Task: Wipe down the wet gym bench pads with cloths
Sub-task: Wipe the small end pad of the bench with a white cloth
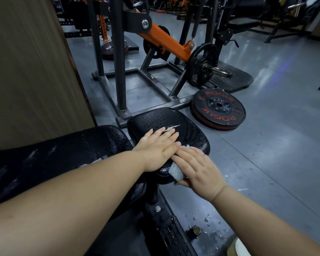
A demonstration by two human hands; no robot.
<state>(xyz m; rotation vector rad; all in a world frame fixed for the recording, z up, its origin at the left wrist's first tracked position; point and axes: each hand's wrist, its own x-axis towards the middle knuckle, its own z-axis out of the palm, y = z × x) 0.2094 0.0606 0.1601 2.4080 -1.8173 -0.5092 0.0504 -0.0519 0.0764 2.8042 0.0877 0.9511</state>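
Right hand (pixel 196 167) lies flat, fingers straight and close together, pressing a white cloth (pixel 175 171) onto the wet seat pad's (pixel 174 117) near edge. Left hand (pixel 158 146), fingers straight and slightly spread, presses a second cloth (pixel 171 128) at the pad's centre.

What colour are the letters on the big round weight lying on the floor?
Red letters on a black weight plate, with a red rim. The head view shows it clearly.

A black bumper plate (pixel 218 109) with red lettering is laid flat on the grey floor (pixel 275 145), just beside a steel machine frame (pixel 120 71). A smaller plate (pixel 203 65) is loaded on its orange arm (pixel 164 41). Water droplets (pixel 211 223) are scattered nearby.
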